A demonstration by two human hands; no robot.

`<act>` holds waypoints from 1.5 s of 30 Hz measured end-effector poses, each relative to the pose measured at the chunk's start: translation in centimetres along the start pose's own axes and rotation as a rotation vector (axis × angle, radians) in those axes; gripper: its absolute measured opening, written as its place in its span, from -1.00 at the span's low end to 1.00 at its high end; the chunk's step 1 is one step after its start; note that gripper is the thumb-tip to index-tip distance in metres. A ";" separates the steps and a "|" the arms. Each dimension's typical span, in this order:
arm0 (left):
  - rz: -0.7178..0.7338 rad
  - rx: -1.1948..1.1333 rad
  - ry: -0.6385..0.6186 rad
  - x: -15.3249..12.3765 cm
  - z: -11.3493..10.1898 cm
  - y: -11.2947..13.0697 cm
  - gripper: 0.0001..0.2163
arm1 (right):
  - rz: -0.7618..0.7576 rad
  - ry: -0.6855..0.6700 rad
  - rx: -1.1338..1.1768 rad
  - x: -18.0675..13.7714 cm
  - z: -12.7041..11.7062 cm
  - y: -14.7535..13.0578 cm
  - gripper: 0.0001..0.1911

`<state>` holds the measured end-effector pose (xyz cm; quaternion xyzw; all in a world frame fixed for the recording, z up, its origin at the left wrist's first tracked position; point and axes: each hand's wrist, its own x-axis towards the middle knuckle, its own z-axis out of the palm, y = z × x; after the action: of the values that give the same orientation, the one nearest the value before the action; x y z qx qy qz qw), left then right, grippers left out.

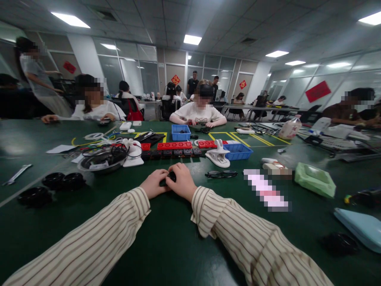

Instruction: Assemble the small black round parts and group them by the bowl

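My left hand (154, 184) and my right hand (183, 182) meet over the green table, both closed around a small black rounded object (170, 177). Fingers cover most of it, so its kind cannot be made out. To the right of my hands lies a pair of black-framed glasses (222, 174). A white clip-on stand (218, 154) is just beyond the glasses. Left of my hands, a metal bowl (89, 163) holds dark cables and parts, with a white device (133, 153) beside it.
Red power strips (174, 145) and blue bins (180, 133) (238, 151) lie ahead. Black round parts (34, 196) and a wrench (18, 174) are at left. A green pack (314, 179) and a light-blue case (360, 226) sit at right. A person (198, 107) sits opposite.
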<state>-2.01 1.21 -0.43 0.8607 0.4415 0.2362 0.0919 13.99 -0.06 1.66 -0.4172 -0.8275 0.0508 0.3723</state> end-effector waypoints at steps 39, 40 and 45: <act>-0.022 0.021 -0.008 0.0 -0.1 0.3 -0.65 | 0.011 0.000 -0.014 -0.1 0.1 0.2 -0.58; -0.024 0.021 -0.011 0.0 -0.1 0.3 -0.65 | 0.017 0.003 -0.028 -0.1 0.2 0.2 -0.58; -0.024 0.008 -0.006 0.0 -0.2 0.4 -0.69 | 0.026 -0.008 -0.051 -0.1 0.4 0.4 -0.67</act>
<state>-1.83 0.98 -0.14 0.8564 0.4524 0.2308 0.0926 13.98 0.24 1.15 -0.4371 -0.8245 0.0360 0.3575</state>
